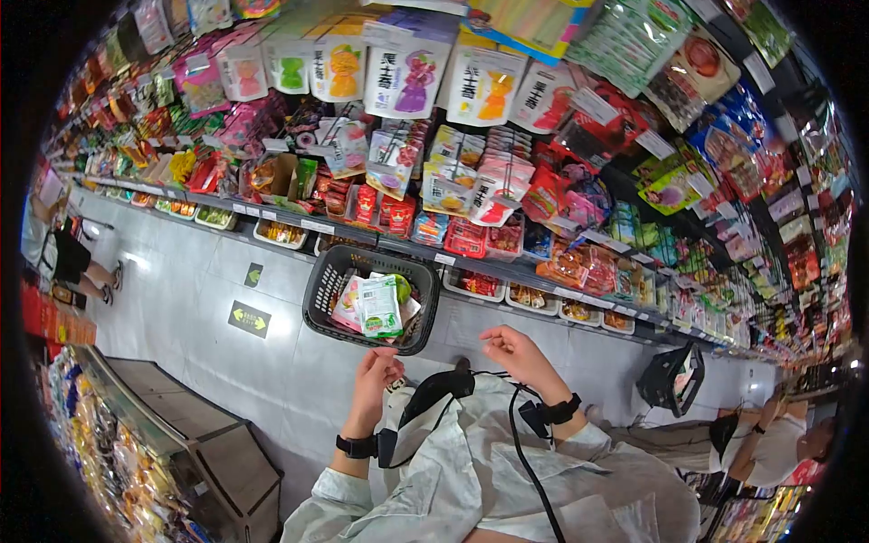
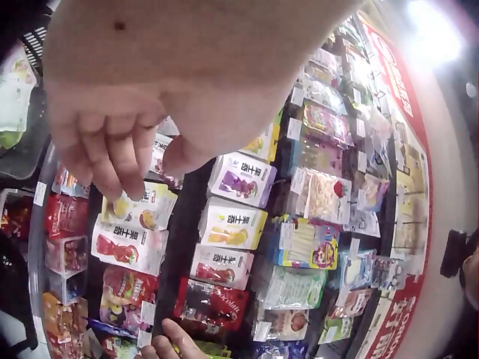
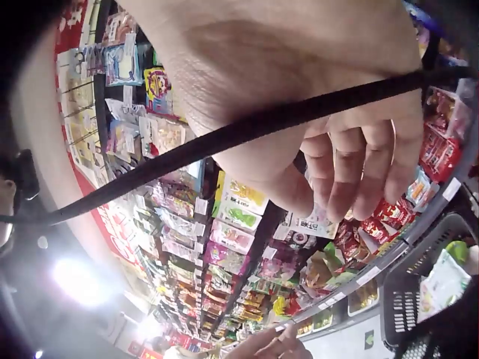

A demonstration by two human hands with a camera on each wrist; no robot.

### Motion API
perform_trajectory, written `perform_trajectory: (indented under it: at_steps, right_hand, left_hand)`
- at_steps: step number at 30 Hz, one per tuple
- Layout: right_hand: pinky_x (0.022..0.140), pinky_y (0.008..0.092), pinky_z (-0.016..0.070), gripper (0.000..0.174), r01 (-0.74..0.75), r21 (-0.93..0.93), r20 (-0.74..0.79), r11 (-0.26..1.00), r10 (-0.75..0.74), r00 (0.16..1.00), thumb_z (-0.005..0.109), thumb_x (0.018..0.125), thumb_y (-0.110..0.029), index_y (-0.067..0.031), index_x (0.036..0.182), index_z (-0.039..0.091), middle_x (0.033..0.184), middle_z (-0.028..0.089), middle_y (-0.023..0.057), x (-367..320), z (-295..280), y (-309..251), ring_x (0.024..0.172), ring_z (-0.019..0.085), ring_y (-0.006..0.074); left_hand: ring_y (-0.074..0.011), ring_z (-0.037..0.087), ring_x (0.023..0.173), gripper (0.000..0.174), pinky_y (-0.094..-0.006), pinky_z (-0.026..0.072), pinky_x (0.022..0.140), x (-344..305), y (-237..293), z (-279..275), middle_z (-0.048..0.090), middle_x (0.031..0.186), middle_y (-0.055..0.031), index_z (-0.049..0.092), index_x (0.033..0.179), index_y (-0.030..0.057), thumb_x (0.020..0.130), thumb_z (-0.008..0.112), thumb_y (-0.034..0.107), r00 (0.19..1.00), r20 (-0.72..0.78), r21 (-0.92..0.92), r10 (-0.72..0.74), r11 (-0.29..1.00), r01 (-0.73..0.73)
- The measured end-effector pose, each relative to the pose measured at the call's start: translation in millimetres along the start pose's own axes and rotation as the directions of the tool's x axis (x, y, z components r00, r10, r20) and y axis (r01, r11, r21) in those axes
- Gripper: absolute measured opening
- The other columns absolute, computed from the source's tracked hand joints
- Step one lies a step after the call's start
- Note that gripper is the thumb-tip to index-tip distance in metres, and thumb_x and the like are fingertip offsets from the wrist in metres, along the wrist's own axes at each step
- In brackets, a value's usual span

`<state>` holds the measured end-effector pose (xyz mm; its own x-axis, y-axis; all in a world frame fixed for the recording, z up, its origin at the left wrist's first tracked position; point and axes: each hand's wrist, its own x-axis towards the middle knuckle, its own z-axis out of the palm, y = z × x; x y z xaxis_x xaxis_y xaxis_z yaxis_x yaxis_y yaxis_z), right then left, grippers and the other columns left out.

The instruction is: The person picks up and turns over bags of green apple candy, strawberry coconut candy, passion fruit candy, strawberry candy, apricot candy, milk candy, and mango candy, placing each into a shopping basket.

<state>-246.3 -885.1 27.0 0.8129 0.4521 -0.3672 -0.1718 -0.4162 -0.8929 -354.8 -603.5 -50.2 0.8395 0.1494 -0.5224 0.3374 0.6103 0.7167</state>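
My left hand (image 1: 377, 380) is near the front rim of a dark plastic shopping basket (image 1: 316, 303), its fingers loosely bent with nothing in them. In the basket lie several packets, among them a white-and-green packet (image 1: 379, 306) on top and a pink-and-white packet (image 1: 346, 303). To the right of the basket my right hand (image 1: 523, 355) hovers with relaxed fingers and holds nothing. The right wrist view shows that hand (image 3: 329, 157) in front of the snack shelves, a black cord crossing it. Snack pouches show beyond my left hand (image 2: 120, 142) in its wrist view.
Snack shelves (image 1: 348, 233) curve across the far side, hung with fruit pouches (image 1: 409, 68). Open trays (image 1: 281, 233) sit under the lowest edge. A display bin (image 1: 204, 452) stands at left. At right are another person (image 1: 769, 448) and a black basket (image 1: 659, 380); someone else stands far left.
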Motion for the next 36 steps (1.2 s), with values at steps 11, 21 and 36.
perform_trajectory:
  at_steps: [11,21,36]
  right_hand:
    - [0.077,0.0231,0.0475,0.027,0.074,0.132,-0.106,0.988,-0.06,0.993,0.067,0.098,-0.017,-0.0032,0.121,0.063,0.094,0.06,-0.0017,-62,-85,79,0.084,0.056,0.0064]
    - [0.079,0.0267,0.0498,0.026,0.017,0.219,-0.164,0.976,0.019,0.986,0.066,0.097,-0.015,-0.0033,0.12,0.064,0.095,0.064,0.0027,-125,-179,165,0.086,0.06,0.0118]
    - [0.081,0.0296,0.0514,0.027,0.065,0.093,-0.031,0.994,-0.063,0.998,0.067,0.096,-0.017,-0.0045,0.12,0.064,0.097,0.067,0.0052,-91,-152,137,0.087,0.063,0.0136]
  left_hand:
    - [-0.0139,0.064,0.085,0.017,-0.0284,0.0505,0.082,-11,-48,107,0.065,0.089,-0.0033,0.062,0.11,0.0057,0.098,0.058,0.016,0.998,0.049,0.144,-0.044,0.989,0.036]
    - [-0.0147,0.064,0.094,0.018,-0.0294,0.0514,0.09,-47,-144,260,0.066,0.096,-0.0049,0.062,0.115,0.0014,0.102,0.055,0.011,0.937,0.274,0.327,-0.218,0.937,0.123]
    - [-0.0122,0.063,0.092,0.019,-0.0257,0.0499,0.087,-68,-130,241,0.066,0.097,-0.0053,0.061,0.114,-0.0004,0.101,0.056,0.013,0.984,0.161,0.319,-0.081,0.947,0.026]
